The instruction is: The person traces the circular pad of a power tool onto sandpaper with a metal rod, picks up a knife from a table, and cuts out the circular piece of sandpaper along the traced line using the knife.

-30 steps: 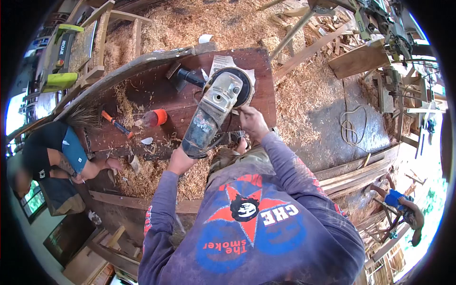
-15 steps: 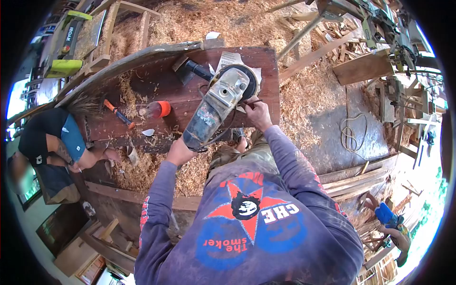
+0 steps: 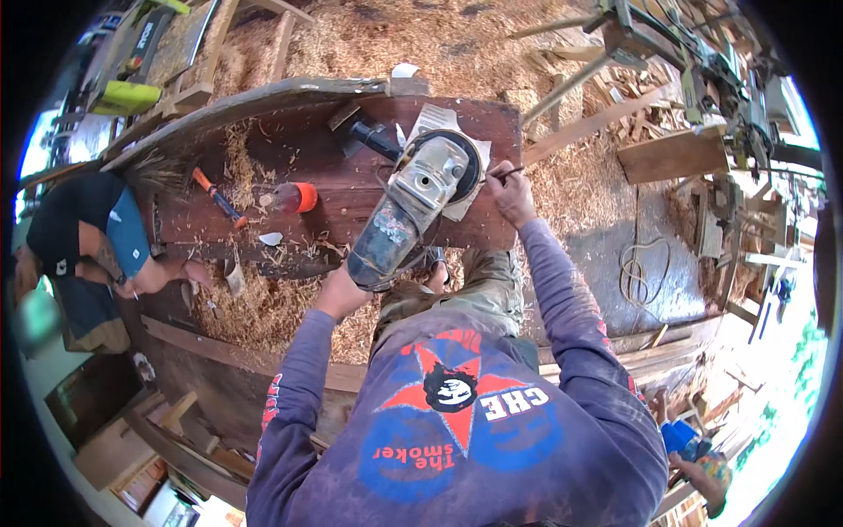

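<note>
My left hand (image 3: 341, 294) is wrapped round the rear body of a worn angle grinder (image 3: 391, 227), which is tilted over the wooden bench. Its disc (image 3: 474, 171) faces to the right, above a printed sheet of paper (image 3: 432, 116). My right hand (image 3: 513, 198) is closed beside the disc, pinching a thin dark stick (image 3: 509, 172) whose kind I cannot make out. Behind the grinder head lies a hammer-like tool with a black handle (image 3: 373, 139). An orange-and-dark hand tool (image 3: 218, 198) and a bottle with an orange end (image 3: 297, 198) lie farther left.
The reddish wooden bench (image 3: 334, 167) has wood shavings and a white shard (image 3: 270, 239) on it. Another person (image 3: 92, 237) bends at the left; a second person (image 3: 698, 457) is low at the right. A coiled cord (image 3: 645, 270) lies on the floor.
My right hand has moved right, away from the grinder's disc, and the thin stick now points to the right. The grinder stays in my left hand, slightly shifted right. The view has shifted a little.
</note>
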Demonstrator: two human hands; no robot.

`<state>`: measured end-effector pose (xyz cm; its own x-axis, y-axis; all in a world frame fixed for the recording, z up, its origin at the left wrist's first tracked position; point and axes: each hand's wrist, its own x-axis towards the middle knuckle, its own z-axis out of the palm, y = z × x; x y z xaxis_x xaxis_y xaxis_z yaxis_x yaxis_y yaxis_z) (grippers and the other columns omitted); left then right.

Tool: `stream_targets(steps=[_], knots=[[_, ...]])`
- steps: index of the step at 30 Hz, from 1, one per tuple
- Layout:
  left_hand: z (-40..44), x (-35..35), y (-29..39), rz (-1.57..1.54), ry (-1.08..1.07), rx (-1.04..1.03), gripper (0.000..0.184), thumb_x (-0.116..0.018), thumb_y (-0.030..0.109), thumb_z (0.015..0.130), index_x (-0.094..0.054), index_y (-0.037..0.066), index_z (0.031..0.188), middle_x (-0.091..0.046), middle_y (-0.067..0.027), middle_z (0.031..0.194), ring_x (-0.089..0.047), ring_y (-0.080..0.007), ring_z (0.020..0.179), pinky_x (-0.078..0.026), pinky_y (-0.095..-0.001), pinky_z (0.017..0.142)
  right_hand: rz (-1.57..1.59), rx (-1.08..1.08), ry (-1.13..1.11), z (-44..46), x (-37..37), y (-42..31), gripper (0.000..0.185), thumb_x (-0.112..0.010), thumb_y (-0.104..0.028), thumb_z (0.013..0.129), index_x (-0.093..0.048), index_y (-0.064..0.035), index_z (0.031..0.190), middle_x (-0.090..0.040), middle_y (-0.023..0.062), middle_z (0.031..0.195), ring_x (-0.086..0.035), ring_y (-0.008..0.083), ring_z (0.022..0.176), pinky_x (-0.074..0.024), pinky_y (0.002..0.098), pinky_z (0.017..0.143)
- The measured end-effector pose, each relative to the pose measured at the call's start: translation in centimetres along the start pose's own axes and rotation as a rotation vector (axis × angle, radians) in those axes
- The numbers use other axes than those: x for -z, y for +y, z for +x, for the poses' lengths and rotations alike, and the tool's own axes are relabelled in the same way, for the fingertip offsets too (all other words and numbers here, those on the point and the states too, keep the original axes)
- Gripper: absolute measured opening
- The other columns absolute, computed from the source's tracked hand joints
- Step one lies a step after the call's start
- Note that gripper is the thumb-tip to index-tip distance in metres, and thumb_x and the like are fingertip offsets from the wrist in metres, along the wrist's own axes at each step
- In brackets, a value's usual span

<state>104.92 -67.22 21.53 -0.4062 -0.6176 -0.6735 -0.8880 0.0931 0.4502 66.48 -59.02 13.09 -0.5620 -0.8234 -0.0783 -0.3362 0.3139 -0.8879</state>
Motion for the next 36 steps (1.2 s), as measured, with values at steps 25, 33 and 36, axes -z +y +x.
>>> stream_targets(steps=[25, 33, 36], knots=[[-5.4, -14.4, 11.5, -0.466, 0.188, 0.432, 0.070, -0.079, 0.039, 0.074, -0.055, 0.005, 0.131, -0.067, -0.0293, 0.114, -0.063, -0.0462, 0.108, -0.051, -0.0497, 0.092, -0.170, 0.428, -0.637, 17.5, -4.6, -3.6, 0.003, -0.063, -0.003, 0.088, -0.061, -0.0036, 0.090, -0.066, 0.0192, 0.085, -0.066, 0.0344, 0.075, -0.0518, 0.0395, 0.067], [-5.0, -12.5, 10.4, -0.444, 0.176, 0.415, 0.065, -0.081, 0.035, 0.074, -0.060, 0.004, 0.127, -0.070, -0.0239, 0.113, -0.067, -0.0388, 0.108, -0.053, -0.0437, 0.088, -0.036, 0.315, -0.452, 12.4, 0.7, 0.8, 0.006, -0.064, 0.002, 0.088, -0.060, -0.0018, 0.090, -0.068, 0.0137, 0.085, -0.067, 0.0229, 0.078, -0.0533, 0.0331, 0.068], [-4.6, -11.6, 8.6, -0.359, 0.067, 0.367, 0.057, -0.081, 0.031, 0.074, -0.064, 0.002, 0.121, -0.071, -0.0226, 0.110, -0.069, -0.0353, 0.106, -0.054, -0.0403, 0.085, -0.142, 0.198, -0.463, 11.9, 1.7, 0.7, 0.003, -0.065, -0.002, 0.092, -0.064, -0.0009, 0.095, -0.070, 0.0102, 0.085, -0.066, 0.0145, 0.075, -0.0534, 0.0299, 0.068]])
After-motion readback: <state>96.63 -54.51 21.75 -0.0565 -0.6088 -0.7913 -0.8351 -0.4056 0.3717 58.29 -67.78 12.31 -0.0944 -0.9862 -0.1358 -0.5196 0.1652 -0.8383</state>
